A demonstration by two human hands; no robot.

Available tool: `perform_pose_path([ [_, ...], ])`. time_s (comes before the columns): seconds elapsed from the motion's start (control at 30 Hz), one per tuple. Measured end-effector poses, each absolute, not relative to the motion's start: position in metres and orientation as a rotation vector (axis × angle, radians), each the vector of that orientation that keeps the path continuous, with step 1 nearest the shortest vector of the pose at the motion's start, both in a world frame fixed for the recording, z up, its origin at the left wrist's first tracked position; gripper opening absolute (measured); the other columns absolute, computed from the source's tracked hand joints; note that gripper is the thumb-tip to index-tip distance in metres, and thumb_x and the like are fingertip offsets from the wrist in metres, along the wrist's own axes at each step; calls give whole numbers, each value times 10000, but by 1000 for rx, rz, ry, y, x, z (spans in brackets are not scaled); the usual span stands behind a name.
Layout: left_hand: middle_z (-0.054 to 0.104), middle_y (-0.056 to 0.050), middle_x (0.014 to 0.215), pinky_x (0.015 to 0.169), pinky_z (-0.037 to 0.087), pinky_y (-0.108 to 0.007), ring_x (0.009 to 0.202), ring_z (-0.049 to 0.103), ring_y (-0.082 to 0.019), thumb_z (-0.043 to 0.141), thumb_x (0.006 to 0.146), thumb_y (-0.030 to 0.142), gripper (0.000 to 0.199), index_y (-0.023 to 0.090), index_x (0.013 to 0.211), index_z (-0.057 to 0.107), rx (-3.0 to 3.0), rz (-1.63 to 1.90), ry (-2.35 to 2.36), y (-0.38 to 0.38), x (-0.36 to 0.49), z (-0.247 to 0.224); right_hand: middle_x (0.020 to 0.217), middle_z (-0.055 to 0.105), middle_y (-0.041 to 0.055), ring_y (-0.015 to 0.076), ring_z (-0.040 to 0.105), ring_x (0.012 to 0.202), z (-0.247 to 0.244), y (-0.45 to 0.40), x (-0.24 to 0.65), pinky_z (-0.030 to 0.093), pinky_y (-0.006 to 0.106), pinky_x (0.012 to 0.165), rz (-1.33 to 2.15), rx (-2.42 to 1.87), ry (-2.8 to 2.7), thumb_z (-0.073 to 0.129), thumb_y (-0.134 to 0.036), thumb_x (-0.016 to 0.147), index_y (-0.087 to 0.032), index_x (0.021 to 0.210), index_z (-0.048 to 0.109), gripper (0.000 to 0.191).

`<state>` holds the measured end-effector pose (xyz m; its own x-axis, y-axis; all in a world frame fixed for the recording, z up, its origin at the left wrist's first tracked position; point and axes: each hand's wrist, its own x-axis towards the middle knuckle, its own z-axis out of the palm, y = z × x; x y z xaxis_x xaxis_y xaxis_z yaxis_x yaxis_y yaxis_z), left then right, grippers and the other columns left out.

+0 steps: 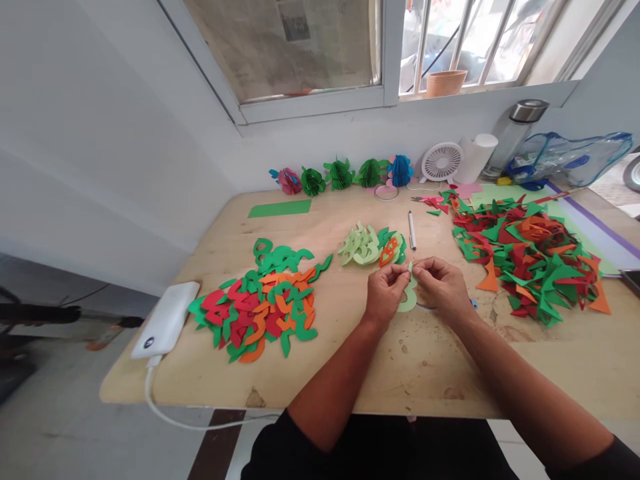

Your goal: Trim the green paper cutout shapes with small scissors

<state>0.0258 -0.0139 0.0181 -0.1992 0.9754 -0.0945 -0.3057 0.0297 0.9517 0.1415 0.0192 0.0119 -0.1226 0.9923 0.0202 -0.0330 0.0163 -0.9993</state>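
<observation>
Black sleeves lay nearest the camera, with bare forearms reaching over the wooden table. At its left end sat a white power bank, its white cable drooping over the edge. Next came a loose pile of cut paper shapes in green, red and orange, with a green paper strip behind it. Along the wall stood folded paper ornaments — pink and blue at the left, green in the middle, blue at the right.

Pale green cutouts lay in a cluster just beyond the hands, beside an orange cutout. The left hand had thumb and forefinger pressed together on the upper end of a pale green paper piece, which hung between the hands above the table. The right hand pinched that same end from the other side — the two sets of fingertips almost met.

Beyond them lay a white pen. Farther right, a small white fan, a white cylinder and a steel-capped bottle stood by the wall, then a clear bag edged in blue. A tangled heap of paper scraps covered the table's right side.
</observation>
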Motion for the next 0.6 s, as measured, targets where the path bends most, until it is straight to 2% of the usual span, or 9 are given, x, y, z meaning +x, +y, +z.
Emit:
perform_pose_path([
  [0.37,516,31,553,440,332,-157,476,407,-42,629,652,241,112,132,645,603,851,1419,1180,-13,25,15,710,640,20,131,562,604,13,19,141,445,260,576,1320,-1120,-1272,714,-384,628,-186,655,615,223],
  [0.6,515,32,543,441,330,-157,474,412,-43,631,650,248,119,131,648,607,854,1424,1183,-13,25,16,711,641,24,143,573,637,14,19,141,459,274,619,1259,-1114,-1340,702,-393,638,-187,645,604,228],
])
